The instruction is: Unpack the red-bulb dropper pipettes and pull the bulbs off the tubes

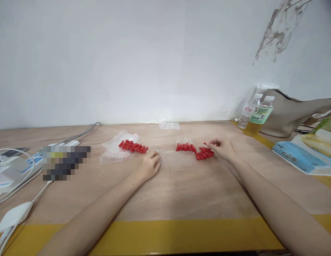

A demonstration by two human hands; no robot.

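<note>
A row of clear glass dropper tubes lies side by side on the table in front of me. My left hand rests at the row's left end with its fingers curled in; what they hold, if anything, is hidden. Between thumb and fingertips, my right hand pinches a small red rubber bulb. Just left of that hand is a small pile of loose red bulbs. Behind the tubes lie several droppers with red bulbs on their near ends. A larger heap of red bulbs is beyond my left hand.
Clear plastic bags lie under and beside the left heap; another small bag is near the wall. Power strips and cables occupy the left. Two bottles, a grey bag and a blue tissue pack stand right.
</note>
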